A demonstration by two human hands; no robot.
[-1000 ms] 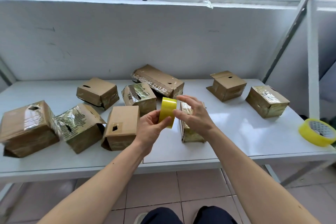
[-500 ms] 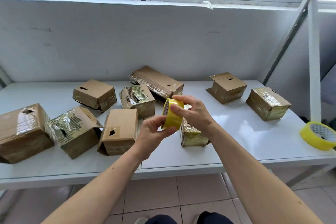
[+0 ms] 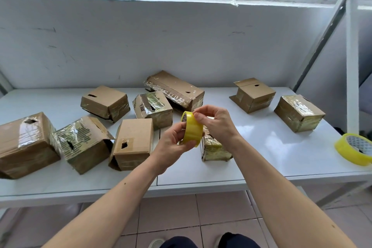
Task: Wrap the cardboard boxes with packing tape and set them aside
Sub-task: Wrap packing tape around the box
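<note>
A yellow roll of packing tape (image 3: 192, 129) is held upright above the white table (image 3: 261, 147). My left hand (image 3: 172, 145) grips the roll from below and the left side. My right hand (image 3: 216, 125) has its fingertips curled onto the roll's upper edge. Directly behind my right hand sits a small tape-wrapped cardboard box (image 3: 214, 147), partly hidden by the hand and wrist. A plain cardboard box (image 3: 132, 143) with a small torn hole stands just left of my left hand.
Several more cardboard boxes lie on the table, some shiny with tape: two at the far left (image 3: 24, 143), three at the back middle (image 3: 175, 88), two at the right (image 3: 299, 112). A second yellow tape roll (image 3: 355, 148) lies at the right edge. A slanted metal post (image 3: 352, 66) rises at right.
The roll has turned from edge-on to tilted in my hands. My right hand moved from beside it onto its upper edge. Both hands drifted slightly right.
</note>
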